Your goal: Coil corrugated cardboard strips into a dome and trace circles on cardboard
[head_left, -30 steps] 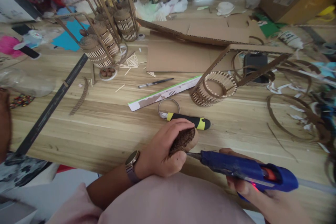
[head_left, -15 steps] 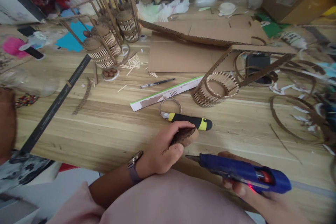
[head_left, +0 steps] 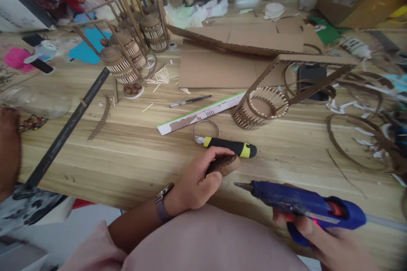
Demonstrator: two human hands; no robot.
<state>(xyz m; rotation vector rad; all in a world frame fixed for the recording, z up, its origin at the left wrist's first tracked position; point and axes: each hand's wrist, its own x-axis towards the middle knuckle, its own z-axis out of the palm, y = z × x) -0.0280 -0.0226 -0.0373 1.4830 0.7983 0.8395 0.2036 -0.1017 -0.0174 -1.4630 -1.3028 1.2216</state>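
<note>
My left hand (head_left: 199,180) is closed on a round brown cardboard piece (head_left: 225,164) near the table's front edge, holding it tilted almost flat. My right hand (head_left: 313,237) grips a blue hot glue gun (head_left: 305,205). Its metal nozzle points left, a short gap away from the cardboard piece. A red light glows on the gun's underside. Just beyond my left hand lies a black and yellow handled tool (head_left: 232,148) next to a metal ring (head_left: 206,129).
An open cardboard and stick basket (head_left: 261,108) stands mid-table by a green-edged ruler (head_left: 200,114) and a pen (head_left: 190,100). Finished baskets (head_left: 122,61) stand at back left, flat cardboard sheets (head_left: 222,67) behind. Cardboard strips (head_left: 356,135) curl at right. Another person's arm (head_left: 8,148) is at far left.
The glue gun's nozzle has pulled away from the cardboard piece and moved right. My left hand has turned the piece from edge-up to almost flat.
</note>
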